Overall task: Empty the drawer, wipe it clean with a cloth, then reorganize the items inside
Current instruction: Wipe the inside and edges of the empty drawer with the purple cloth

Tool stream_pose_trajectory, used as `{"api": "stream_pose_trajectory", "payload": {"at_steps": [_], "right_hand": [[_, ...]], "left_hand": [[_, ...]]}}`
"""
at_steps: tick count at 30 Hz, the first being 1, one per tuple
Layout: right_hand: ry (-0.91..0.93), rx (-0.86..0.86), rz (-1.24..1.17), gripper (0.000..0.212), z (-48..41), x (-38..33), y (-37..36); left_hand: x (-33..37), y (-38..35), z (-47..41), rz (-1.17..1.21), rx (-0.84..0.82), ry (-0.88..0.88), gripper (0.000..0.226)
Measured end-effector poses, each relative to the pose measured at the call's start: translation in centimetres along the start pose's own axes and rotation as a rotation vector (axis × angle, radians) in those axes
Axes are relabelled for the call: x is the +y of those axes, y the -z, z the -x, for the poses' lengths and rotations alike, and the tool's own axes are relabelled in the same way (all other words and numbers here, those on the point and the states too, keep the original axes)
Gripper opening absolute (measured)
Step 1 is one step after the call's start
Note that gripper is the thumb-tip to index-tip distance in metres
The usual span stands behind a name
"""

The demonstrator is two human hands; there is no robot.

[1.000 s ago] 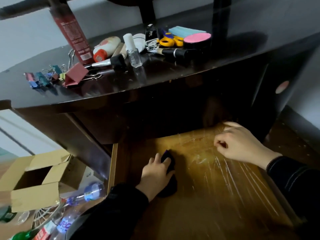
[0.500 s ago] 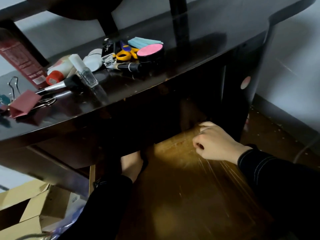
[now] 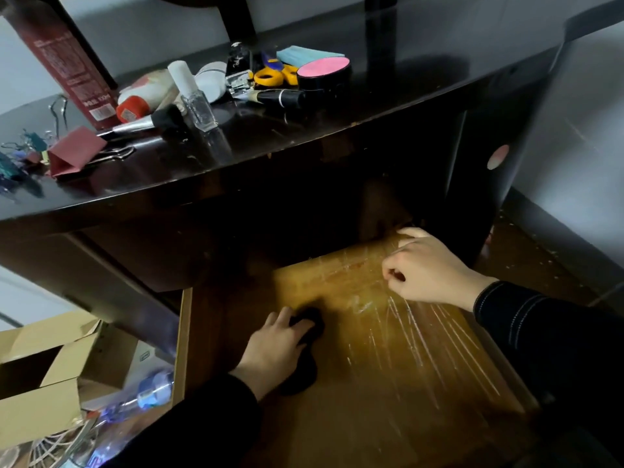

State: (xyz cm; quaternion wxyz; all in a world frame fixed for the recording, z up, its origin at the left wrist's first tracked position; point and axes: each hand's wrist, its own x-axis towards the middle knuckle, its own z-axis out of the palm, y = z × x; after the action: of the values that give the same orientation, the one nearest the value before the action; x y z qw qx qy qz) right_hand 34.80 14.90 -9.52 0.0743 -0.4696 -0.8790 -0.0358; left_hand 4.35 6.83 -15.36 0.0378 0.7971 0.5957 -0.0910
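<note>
The wooden drawer (image 3: 405,383) is pulled out below the dark desk and holds nothing but a black cloth (image 3: 305,368). My left hand (image 3: 275,346) presses the cloth onto the drawer floor near its left side, fingers spread over it. My right hand (image 3: 429,268) rests at the drawer's far right corner with its fingers curled and nothing visible in them. The removed items lie on the desk top (image 3: 388,96): yellow scissors (image 3: 273,76), a pink-lidded round case (image 3: 324,74), a clear small bottle (image 3: 197,103), a red binder clip (image 3: 74,152).
A tall red can (image 3: 64,59) stands at the desk's back left, small coloured clips (image 3: 13,157) beside it. An open cardboard box (image 3: 50,369) and plastic bottles (image 3: 148,393) sit on the floor left of the drawer. A wall rises to the right.
My left hand with the cloth has come back from deep under the desk toward the front of the drawer floor. My right hand stays at the far right corner. The camera shifted.
</note>
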Motion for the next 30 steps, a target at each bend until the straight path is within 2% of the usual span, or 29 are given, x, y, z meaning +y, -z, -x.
{"api": "stream_pose_trajectory", "payload": {"at_steps": [2,5,9,13,18,21,24,28,30], "right_hand": [[-0.013,-0.004,-0.008,0.028,-0.1,0.0,0.1],[-0.031,-0.003,0.003,0.028,-0.3,0.0,0.2],[-0.025,-0.014,0.021,0.026,-0.2,-0.1,0.4],[-0.026,-0.01,0.001,0.027,-0.2,-0.2,0.4],[-0.027,-0.005,-0.026,0.025,-0.2,-0.2,0.4],[-0.043,0.009,-0.046,0.023,-0.2,-0.3,0.4],[-0.059,0.024,-0.075,0.022,-0.2,-0.2,0.5],[-0.066,0.027,-0.075,0.021,-0.2,-0.3,0.5],[-0.065,0.043,-0.08,0.021,-0.2,-0.3,0.5]], "left_hand": [[-1.2,0.3,-2.6,-0.003,0.054,0.027,0.047],[-2.9,0.2,-7.0,0.055,0.128,0.193,0.046],[-2.6,0.0,-10.1,0.066,0.109,0.343,0.052],[-1.2,0.3,-7.2,0.05,0.077,0.286,0.049],[0.3,1.2,0.4,0.003,-0.166,-0.03,0.063],[0.3,1.3,2.6,-0.12,-0.179,-0.133,0.065],[-0.4,1.9,0.8,-0.225,-0.069,-0.061,0.06],[-0.8,2.0,-1.4,-0.066,0.01,0.135,0.052],[-0.1,1.8,-1.1,-0.063,-0.007,0.082,0.053]]}}
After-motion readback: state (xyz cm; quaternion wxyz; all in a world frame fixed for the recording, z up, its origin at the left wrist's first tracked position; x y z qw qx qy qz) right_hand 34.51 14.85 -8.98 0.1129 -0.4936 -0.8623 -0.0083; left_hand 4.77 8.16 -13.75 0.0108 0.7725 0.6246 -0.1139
